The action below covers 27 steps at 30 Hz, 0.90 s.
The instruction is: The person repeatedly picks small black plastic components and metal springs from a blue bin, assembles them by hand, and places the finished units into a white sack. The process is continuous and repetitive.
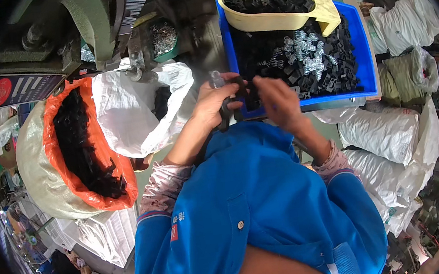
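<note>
While a tub (267, 22) overlaps the bin (367, 60), sacks (125, 118) flank both hands (281, 102)

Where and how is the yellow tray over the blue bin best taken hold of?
Probably by its projecting end, with the right hand from the right: this end of the yellow tray sticks out beyond the bowl of black parts. Keeping it level seems wise, since the top is open.
</note>
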Available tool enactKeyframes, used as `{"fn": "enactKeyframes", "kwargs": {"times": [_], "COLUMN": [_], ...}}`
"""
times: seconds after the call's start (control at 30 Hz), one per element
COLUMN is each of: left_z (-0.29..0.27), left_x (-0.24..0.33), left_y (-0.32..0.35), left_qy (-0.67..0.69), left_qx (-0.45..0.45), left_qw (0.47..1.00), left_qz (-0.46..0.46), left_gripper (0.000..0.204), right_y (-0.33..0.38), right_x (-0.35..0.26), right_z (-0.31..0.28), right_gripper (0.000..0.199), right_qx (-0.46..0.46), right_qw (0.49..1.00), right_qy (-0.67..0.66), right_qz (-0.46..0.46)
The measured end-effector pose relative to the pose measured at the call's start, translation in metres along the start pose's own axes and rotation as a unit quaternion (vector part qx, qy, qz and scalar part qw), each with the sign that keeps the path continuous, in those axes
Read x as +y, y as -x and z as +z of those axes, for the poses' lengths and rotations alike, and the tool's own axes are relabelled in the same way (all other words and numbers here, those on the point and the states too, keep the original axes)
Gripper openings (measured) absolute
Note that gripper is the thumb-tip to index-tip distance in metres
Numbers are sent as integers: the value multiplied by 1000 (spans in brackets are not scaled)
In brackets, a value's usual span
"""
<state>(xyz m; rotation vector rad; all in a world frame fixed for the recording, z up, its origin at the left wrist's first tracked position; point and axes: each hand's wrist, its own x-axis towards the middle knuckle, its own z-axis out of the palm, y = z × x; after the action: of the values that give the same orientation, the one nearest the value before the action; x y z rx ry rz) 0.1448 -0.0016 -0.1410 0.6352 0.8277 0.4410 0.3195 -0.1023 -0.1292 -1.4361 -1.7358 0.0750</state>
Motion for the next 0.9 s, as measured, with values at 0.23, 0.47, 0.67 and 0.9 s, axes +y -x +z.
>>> {"fn": "enactKeyframes", "kwargs": {"times": [0.23,0.47,0.67,0.9], "left_z": [-2,-4,5,16], "left_x": [3,7,11,16], "left_y": [3,12,9,11], "left_qy": [22,19,-117,-284], "left_qx": [-1,14,29,15], "left_qw": [996,995,984,930], "left_qz": [88,92,134,233], "left_gripper": [37,34,32,29], "right_y": [-31,-22,-17,-41], "right_x": [58,67,50,3], "right_z": [-7,-9,-25,-30], "right_gripper": [15,18,15,15], "right_qx": [-53,-115,-34,-37], "right_qw": [969,961,991,872], "right_qy": [240,251,119,-353], "right_qz": [14,-3,56,337]}}
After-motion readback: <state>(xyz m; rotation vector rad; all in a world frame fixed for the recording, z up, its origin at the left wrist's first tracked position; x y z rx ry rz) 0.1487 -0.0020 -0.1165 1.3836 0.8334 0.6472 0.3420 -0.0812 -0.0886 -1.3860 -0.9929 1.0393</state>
